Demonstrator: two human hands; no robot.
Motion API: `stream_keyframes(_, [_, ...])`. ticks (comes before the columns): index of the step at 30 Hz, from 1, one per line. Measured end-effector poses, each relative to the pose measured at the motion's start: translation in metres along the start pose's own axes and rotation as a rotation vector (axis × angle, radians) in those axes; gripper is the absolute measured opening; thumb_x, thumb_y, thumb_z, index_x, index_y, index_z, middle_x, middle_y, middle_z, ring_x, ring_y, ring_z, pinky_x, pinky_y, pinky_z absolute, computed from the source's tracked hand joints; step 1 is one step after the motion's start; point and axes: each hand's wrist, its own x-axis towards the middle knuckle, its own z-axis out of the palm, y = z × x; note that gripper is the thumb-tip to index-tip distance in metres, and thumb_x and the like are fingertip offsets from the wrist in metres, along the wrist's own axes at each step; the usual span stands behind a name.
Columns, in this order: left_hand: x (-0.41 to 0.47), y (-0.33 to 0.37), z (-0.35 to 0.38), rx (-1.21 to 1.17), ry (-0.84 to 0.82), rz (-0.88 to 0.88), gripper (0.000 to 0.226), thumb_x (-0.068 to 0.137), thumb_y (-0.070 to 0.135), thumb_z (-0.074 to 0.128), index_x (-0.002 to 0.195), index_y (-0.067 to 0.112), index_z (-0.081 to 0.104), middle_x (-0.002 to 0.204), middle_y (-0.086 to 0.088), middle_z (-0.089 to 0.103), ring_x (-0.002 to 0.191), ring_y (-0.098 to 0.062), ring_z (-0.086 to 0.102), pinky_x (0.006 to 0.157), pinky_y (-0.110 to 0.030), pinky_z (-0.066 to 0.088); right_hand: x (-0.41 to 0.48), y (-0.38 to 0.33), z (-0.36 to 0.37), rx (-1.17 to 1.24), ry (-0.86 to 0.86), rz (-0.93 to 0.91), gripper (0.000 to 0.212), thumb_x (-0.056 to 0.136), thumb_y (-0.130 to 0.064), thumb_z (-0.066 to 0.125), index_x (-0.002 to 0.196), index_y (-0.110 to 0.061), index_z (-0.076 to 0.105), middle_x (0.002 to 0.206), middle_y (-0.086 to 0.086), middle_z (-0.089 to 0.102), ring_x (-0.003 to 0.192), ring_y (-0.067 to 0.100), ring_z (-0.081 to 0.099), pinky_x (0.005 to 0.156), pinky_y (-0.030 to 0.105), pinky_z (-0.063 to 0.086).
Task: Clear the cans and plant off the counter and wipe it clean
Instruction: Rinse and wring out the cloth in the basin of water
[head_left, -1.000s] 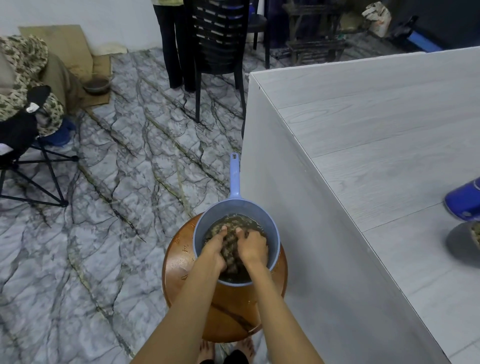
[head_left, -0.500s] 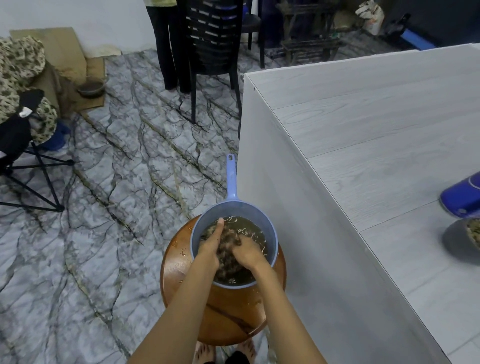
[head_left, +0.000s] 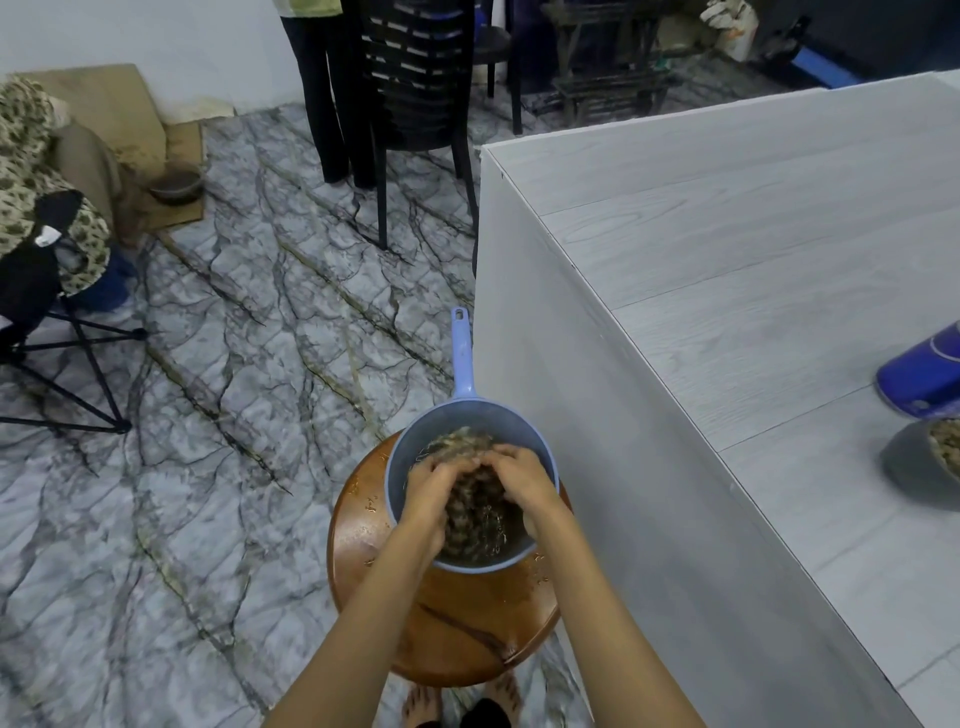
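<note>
Now left hand (head_left: 434, 486), right hand (head_left: 522, 480) both curled round sodden cloth (head_left: 470, 512) (wringing, likely) in blue bowl (head_left: 415, 441) on stool (head_left: 467, 639). Blue can (head_left: 922, 376), plant pot (head_left: 909, 467) on tabletop (head_left: 727, 260) far right; right hand nearer.

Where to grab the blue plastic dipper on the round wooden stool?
Grip the blue plastic dipper by its long straight handle, jutting from the far rim over floor. Come from the left or above: the grey wood-grain counter crowds the right, and the left hand and right hand fill the bowl, gripping a brown wad.
</note>
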Motion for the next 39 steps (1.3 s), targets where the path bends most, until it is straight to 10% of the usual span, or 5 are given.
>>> stream_keyframes(8, [0.008,-0.005,0.004,0.154,0.190,0.014,0.051,0.095,0.036,0.045,0.133,0.003,0.047,0.135,-0.017,0.052,0.123,-0.033,0.048,0.104,-0.045,0.040,-0.007,0.006,0.004,-0.132,0.094,-0.127,0.013,0.083,-0.027,0.058,0.091,-0.017,0.061,0.089,-0.004,0.060,0.092,0.016,0.055,0.068,0.023,0.039])
stream_keyframes(22, [-0.003,0.019,0.001,-0.168,-0.196,0.269,0.031,0.079,0.008,0.068,0.105,-0.007,0.061,0.085,-0.011,0.074,0.081,-0.024,0.071,0.081,-0.038,0.057,-0.015,0.002,-0.042,0.265,-0.407,-0.076,0.059,0.078,-0.006,0.070,0.126,-0.018,0.038,0.073,0.001,0.068,0.064,0.009,0.066,0.060,0.021,0.054])
stream_keyframes(28, [-0.021,0.048,0.002,-0.118,-0.589,0.339,0.031,0.076,0.029,0.066,0.106,0.023,0.066,0.065,0.002,0.067,0.061,-0.012,0.067,0.065,-0.024,0.058,-0.016,-0.039,-0.052,-0.232,-0.736,-0.236,0.080,0.070,-0.011,0.076,0.138,-0.020,0.034,0.135,0.008,0.048,0.116,0.006,0.053,0.099,0.020,0.043])
stream_keyframes(33, [-0.031,0.068,0.016,-0.150,-0.809,0.187,0.042,0.072,0.055,0.055,0.069,0.015,0.067,0.041,0.006,0.043,0.039,-0.009,0.047,0.061,-0.024,0.052,-0.012,-0.046,-0.043,0.007,-0.919,-0.051,0.075,0.018,-0.030,0.095,0.089,-0.023,0.071,0.092,-0.006,0.071,0.094,0.008,0.065,0.096,0.028,0.045])
stream_keyframes(39, [-0.016,0.071,0.017,-0.307,-0.861,0.049,0.051,0.079,0.048,0.049,0.039,0.018,0.043,0.031,0.006,0.036,0.028,-0.008,0.037,0.045,-0.021,0.047,0.004,-0.036,-0.031,0.047,-0.975,0.026,0.125,0.027,-0.029,0.095,0.132,0.004,0.035,0.113,0.007,0.065,0.111,0.027,0.060,0.102,0.039,0.035])
